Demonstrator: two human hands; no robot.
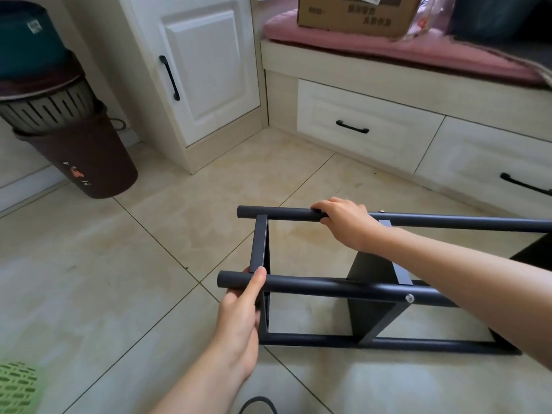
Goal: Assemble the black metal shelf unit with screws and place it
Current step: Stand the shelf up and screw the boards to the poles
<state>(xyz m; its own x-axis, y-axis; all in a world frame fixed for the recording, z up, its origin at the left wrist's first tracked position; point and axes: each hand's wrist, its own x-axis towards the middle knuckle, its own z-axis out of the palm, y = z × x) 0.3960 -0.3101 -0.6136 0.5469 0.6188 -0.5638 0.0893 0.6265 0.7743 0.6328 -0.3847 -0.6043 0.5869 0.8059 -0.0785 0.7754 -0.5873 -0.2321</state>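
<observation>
Shelf unit: the black metal shelf unit [373, 294] lies on its side on the floor [149, 249], its tubes level, so you can reach them from above.
Left grip: your left hand [242, 312] holds the near upper tube close to its end, thumb laid over it.
Right grip: your right hand [343, 219] wraps the far upper tube.
Reason: probably you steady or lift the frame with both.
Screws: one screw head [409, 298] shows on the near tube.
Room: beige tiles, white cabinet [209, 76], drawers [367, 127], brown bin [86, 162].

Left hand [239, 309], right hand [343, 222] gripping.

Black shelf frame [328, 286], beige marbled floor tiles [179, 204], pink cushion [388, 52], brown bin [86, 162].
</observation>
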